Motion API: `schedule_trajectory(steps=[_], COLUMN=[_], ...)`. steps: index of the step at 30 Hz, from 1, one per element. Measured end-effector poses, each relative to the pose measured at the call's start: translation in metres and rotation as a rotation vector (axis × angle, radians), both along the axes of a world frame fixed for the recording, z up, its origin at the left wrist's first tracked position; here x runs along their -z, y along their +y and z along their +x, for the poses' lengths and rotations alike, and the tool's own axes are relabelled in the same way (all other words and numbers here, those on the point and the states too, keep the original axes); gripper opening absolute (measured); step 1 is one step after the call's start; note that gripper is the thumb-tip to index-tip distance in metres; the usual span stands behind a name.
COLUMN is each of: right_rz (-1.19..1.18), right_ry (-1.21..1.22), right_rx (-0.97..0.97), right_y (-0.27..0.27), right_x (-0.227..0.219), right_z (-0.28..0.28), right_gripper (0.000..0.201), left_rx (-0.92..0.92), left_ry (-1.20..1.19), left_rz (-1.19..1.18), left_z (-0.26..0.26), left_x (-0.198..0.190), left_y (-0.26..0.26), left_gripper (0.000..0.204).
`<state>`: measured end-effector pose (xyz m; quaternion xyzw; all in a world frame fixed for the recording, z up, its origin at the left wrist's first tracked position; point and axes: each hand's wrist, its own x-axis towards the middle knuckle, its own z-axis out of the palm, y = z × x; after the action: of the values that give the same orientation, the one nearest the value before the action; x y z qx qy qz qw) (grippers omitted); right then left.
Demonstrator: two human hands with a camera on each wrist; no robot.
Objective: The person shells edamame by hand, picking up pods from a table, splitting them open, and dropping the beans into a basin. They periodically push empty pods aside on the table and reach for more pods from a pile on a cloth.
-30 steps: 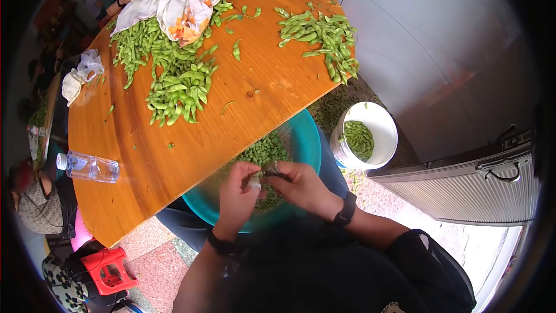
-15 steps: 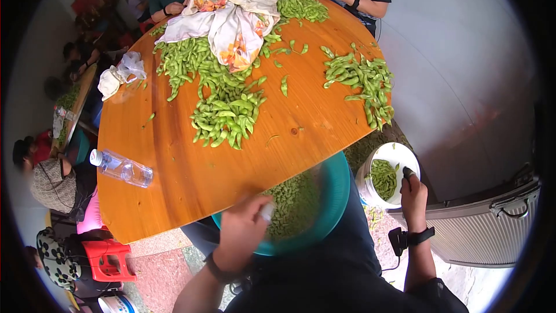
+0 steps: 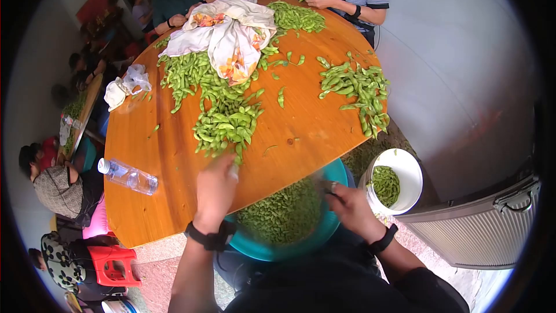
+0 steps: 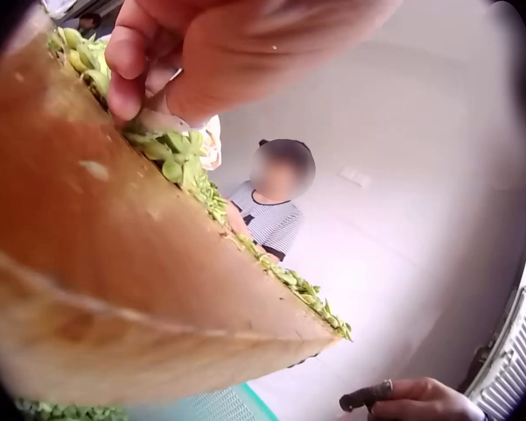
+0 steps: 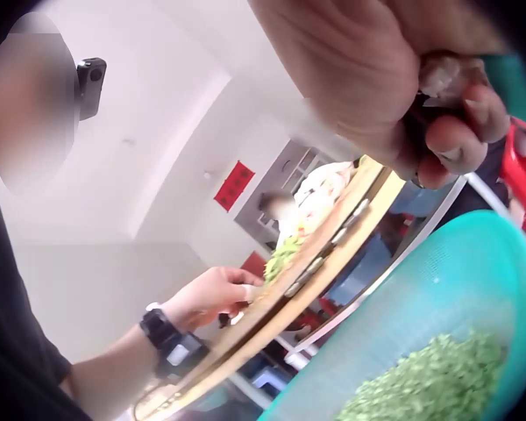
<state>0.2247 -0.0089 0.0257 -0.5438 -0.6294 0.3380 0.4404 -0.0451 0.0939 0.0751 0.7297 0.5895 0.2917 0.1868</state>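
Pods [image 4: 171, 158] seemingly under left-wrist fingertips [image 4: 123, 101]

Pods [image 3: 226, 122]: green. Table [image 3: 174, 156]: orange-brown wood. Basin [image 3: 333, 223]: teal. Bucket [image 3: 408, 171]: white. Cloth [image 3: 229, 26]: white, orange floral print. Stool [image 3: 113, 266]: red.

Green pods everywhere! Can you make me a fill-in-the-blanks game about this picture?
1. The left hand reaches the pile of green pods on the ____ table.
2. The teal basin sits at the table's edge and holds ____ pods.
3. The bucket beside the basin is ____.
4. The plastic bottle lies on its ____.

Missing words: wooden; green; white; side
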Motion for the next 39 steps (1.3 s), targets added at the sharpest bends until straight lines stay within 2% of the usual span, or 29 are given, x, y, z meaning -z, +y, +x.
schedule_trajectory(steps=[1, 2, 3, 4, 5, 7, 8, 10, 11, 14, 18, 21, 23, 27, 29, 30, 32, 33, 35, 36, 38, 39], right_rz=[-0.079, -0.087, -0.305, -0.518, -0.519, -0.591, -0.594, -0.611, -0.62, -0.563, -0.571, -0.588, -0.696, -0.794, -0.824, -0.826, -0.88, -0.883, -0.933, -0.936, -1.015, -1.02], right_ry=[0.075, 0.08, 0.28, 0.481, 0.486, 0.523, 0.518, 0.501, 0.486, 0.474, 0.537, 0.623, 0.797, 0.885, 1.003, 1.002, 1.054, 1.052, 1.038, 1.037, 1.074, 1.074], right_rx=[-0.095, -0.082, -0.138, -0.195, -0.186, -0.294, -0.277, -0.281, -0.288, -0.278, -0.246, -0.213, -0.14, -0.081, -0.133, -0.127, -0.251, -0.25, -0.26, -0.258, -0.299, -0.298], right_y=[0.005, 0.01, 0.016, 0.02, 0.022, 0.025, 0.023, 0.018, 0.016, 0.008, 0.003, -0.001, -0.003, -0.002, 0.0, 0.001, 0.004, 0.003, 0.002, 0.002, 0.002, 0.001], right_x=[-0.008, -0.021, -0.036, -0.044, -0.045, -0.043, -0.042, -0.041, -0.04, -0.031, -0.017, -0.012, -0.011, -0.004, 0.0, 0.003, 0.008, 0.01, 0.014, 0.015, 0.016, 0.016], right_z=[-0.008, -0.018, -0.029, -0.036, -0.038, -0.043, -0.044, -0.042, -0.041, -0.04, -0.04, -0.047, -0.053, -0.057, -0.055, -0.051, -0.045, -0.044, -0.042, -0.041, -0.038, -0.038], right_gripper=[0.007, 0.007, 0.008, 0.013, 0.013, 0.013, 0.015, 0.016, 0.018, 0.019, 0.02, 0.018, 0.016, 0.013, 0.013, 0.013, 0.011, 0.011, 0.008, 0.008, 0.007, 0.007], left_rx=[0.034, 0.045, 0.052, 0.11, 0.199, 0.221, 0.22, 0.279, 0.279, 0.277, 0.286, 0.299, 0.264, 0.255, 0.217, 0.22, 0.197, 0.195, 0.201, 0.2, 0.114, 0.111], left_ry=[-0.223, -0.36, -0.495, -0.571, -0.646, -0.721, -0.723, -0.517, -0.522, -0.174, -0.164, -0.115, -0.106, -0.11, -0.415, -0.417, -0.709, -0.712, -0.926, -0.928, -1.24, -1.242], left_rz=[-0.186, -0.312, -0.44, -0.465, -0.504, -0.422, -0.428, -0.223, -0.23, 0.028, -0.009, 0.096, 0.129, 0.231, -0.056, -0.06, -0.473, -0.475, -0.814, -0.817, -0.993, -0.996], left_z=[0.007, 0.016, 0.024, 0.027, 0.027, 0.032, 0.034, 0.035, 0.037, 0.043, 0.049, 0.053, 0.054, 0.054, 0.052, 0.05, 0.041, 0.035, 0.025, 0.024, 0.024, 0.02], left_x=[-0.007, -0.01, -0.009, 0.0, 0.007, 0.021, 0.025, 0.032, 0.036, 0.042, 0.048, 0.052, 0.059, 0.062, 0.064, 0.064, 0.062, 0.064, 0.071, 0.072, 0.074, 0.079], left_y=[-0.014, -0.026, -0.036, -0.045, -0.052, -0.063, -0.066, -0.071, -0.073, -0.079, -0.087, -0.092, -0.094, -0.093, -0.094, -0.093, -0.088, -0.086, -0.083, -0.083, -0.084, -0.083], left_gripper=[0.029, 0.031, 0.035, 0.038, 0.046, 0.044, 0.044, 0.047, 0.047, 0.049, 0.044, 0.048, 0.048, 0.047, 0.041, 0.041, 0.035, 0.035, 0.034, 0.034, 0.035, 0.035])
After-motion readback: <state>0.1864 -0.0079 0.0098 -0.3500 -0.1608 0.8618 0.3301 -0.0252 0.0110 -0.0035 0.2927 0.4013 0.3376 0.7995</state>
